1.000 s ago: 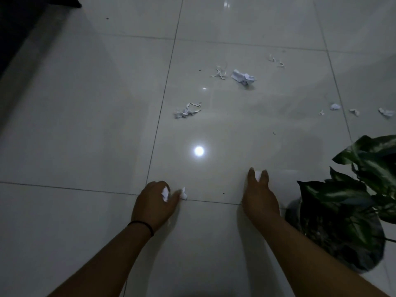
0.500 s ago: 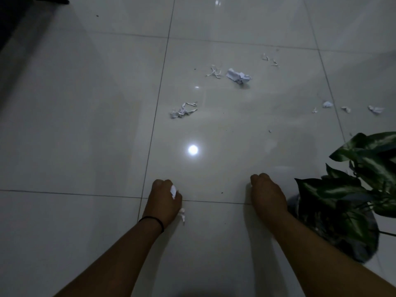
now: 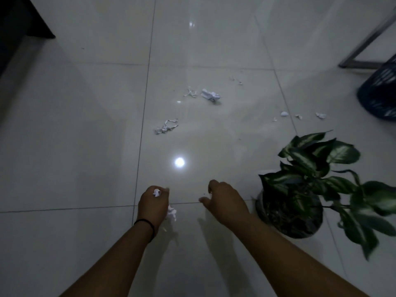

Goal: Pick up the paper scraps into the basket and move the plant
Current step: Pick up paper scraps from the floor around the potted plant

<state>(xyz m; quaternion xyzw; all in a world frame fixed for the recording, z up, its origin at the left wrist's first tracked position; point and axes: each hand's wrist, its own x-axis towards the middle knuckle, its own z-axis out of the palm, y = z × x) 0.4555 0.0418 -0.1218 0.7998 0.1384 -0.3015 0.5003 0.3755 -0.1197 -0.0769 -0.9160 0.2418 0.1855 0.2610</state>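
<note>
Scraps [image 3: 166, 126] strewn over pale glossy floor [image 3: 85, 146]: shredded cluster near tile middle, crumpled wad [image 3: 210, 95] farther off, thin strips [image 3: 190, 93] just left of wad, small bits [image 3: 284, 113] in a row toward right. Plant [image 3: 308, 181] in dark pot, standing on floor at right, leaves dark green with pale streaks. Basket [image 3: 379, 91], dark and slatted, at far right edge, partly cut off, well apart from hands. Left hand [image 3: 153, 203] low over a tile joint, fingers [image 3: 165, 190] curled round white paper [image 3: 156, 192], more paper [image 3: 172, 214] showing below palm; black band [image 3: 145, 225] on wrist. Right hand [image 3: 225, 200] just left of pot, not touching, fingers curled downward; whether anything held, cannot tell. Bright round light reflection [image 3: 179, 162] on floor ahead of both hands. Grey metal frame [image 3: 364, 50] at upper right, behind basket. Dark furniture [image 3: 19, 22] at upper left corner.
</note>
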